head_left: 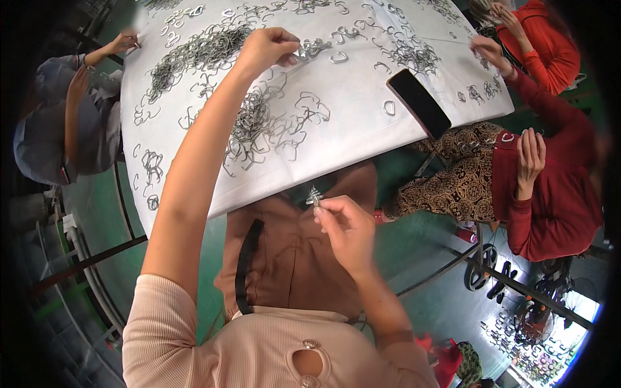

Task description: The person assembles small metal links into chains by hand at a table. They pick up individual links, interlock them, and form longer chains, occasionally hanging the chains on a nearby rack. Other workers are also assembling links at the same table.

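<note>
My left hand [270, 48] reaches across the white-covered table [362, 123], fingertips pinched together at the edge of a small cluster of silver metal links [315, 48]. What sits between those fingertips is too small to make out. Below the table's near edge, above my lap, my right hand [346, 226] pinches a small stack of shiny metal links [314, 196] between thumb and fingers. Under my left forearm lies a loose heap of bent, open wire links [252, 123]. A single link [338, 57] rests just right of the cluster.
A larger heap of links [194, 58] spreads at the far left, another pile [414, 55] at the far right. A black phone [419, 103] lies by the table's near edge. Co-workers in grey [45, 123], dark red [550, 187] and orange-red [550, 48] sit around the table.
</note>
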Tool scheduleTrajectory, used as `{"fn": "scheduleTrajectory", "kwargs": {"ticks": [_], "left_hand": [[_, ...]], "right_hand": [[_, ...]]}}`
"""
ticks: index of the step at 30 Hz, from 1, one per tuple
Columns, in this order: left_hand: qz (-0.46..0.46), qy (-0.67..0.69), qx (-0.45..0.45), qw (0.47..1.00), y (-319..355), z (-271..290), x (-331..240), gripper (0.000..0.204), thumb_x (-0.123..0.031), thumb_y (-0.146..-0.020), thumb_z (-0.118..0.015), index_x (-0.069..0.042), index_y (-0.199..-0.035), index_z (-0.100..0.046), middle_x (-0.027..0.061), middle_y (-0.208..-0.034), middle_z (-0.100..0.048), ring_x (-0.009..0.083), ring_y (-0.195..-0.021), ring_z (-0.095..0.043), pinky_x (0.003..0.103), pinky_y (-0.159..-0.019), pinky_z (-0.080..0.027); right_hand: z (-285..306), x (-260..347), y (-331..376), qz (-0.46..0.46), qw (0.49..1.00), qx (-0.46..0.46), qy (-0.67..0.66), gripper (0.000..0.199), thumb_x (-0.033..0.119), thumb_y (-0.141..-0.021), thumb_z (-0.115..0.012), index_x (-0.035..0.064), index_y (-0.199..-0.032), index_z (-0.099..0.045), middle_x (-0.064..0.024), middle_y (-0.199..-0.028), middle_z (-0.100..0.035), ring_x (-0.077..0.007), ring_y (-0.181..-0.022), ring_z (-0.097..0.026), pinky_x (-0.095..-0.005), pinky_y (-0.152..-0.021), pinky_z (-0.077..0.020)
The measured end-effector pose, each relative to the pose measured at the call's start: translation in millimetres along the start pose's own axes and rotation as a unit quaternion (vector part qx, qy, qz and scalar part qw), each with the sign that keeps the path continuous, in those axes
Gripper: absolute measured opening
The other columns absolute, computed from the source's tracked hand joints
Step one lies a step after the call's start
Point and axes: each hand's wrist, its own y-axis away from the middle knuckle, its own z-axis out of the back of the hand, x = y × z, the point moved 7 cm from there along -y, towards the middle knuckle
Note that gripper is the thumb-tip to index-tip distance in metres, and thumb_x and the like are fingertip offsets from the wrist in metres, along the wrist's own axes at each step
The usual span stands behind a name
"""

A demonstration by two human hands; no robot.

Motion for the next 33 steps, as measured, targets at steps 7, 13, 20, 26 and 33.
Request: {"fn": "scheduleTrajectory", "kwargs": {"ticks": [7,13,20,26,33], "left_hand": [[0.070,0.230,-0.060,0.969,118,1,33,0.028,-0.016,-0.088,-0.064,0.007,-0.105,-0.063,0.0120,-0.095,-0.067,0.0185,-0.089,-0.067,0.026,-0.083,-0.051],[0.109,0.299,-0.077,0.945,183,-21,52,0.033,-0.006,-0.086,-0.062,0.006,-0.116,-0.060,0.0137,-0.100,-0.067,0.0184,-0.096,-0.064,0.029,-0.085,-0.050],[-0.047,-0.167,-0.157,0.972,204,-16,40,0.028,0.000,-0.086,-0.056,0.001,-0.113,-0.062,0.0183,-0.095,-0.064,0.0258,-0.084,-0.066,0.034,-0.075,-0.050],[-0.130,-0.285,-0.157,0.937,207,-15,21,0.022,-0.003,-0.086,-0.058,-0.002,-0.108,-0.064,0.0168,-0.089,-0.064,0.0238,-0.075,-0.065,0.032,-0.069,-0.051],[0.067,0.247,-0.086,0.963,220,-43,22,0.016,-0.004,-0.090,-0.057,0.003,-0.104,-0.059,0.0133,-0.097,-0.066,0.0192,-0.086,-0.066,0.031,-0.075,-0.054]], "right_hand": [[-11,-4,3,0.044,0.999,0.024,0.007,0.005,0.001,-0.086,-0.063,-0.0040,-0.088,-0.062,-0.0044,-0.078,-0.063,-0.0059,-0.063,-0.056,-0.0191,-0.055,-0.0450],[-18,-7,2,0.054,0.998,0.028,0.020,0.006,0.004,-0.084,-0.066,-0.0006,-0.088,-0.065,-0.0069,-0.077,-0.066,-0.0116,-0.064,-0.062,-0.0242,-0.056,-0.0488],[-27,-6,1,0.054,0.997,0.042,0.034,0.007,0.006,-0.085,-0.066,-0.0003,-0.087,-0.065,-0.0064,-0.074,-0.065,-0.0112,-0.062,-0.061,-0.0248,-0.054,-0.0471],[-25,-5,0,0.059,0.997,0.036,0.042,0.008,0.007,-0.085,-0.067,-0.0002,-0.087,-0.065,-0.0060,-0.074,-0.065,-0.0113,-0.062,-0.061,-0.0245,-0.053,-0.0463],[-22,-8,-2,0.053,0.998,0.028,0.037,0.008,0.006,-0.085,-0.067,-0.0009,-0.088,-0.065,-0.0051,-0.075,-0.065,-0.0094,-0.064,-0.061,-0.0229,-0.056,-0.0481]]}}
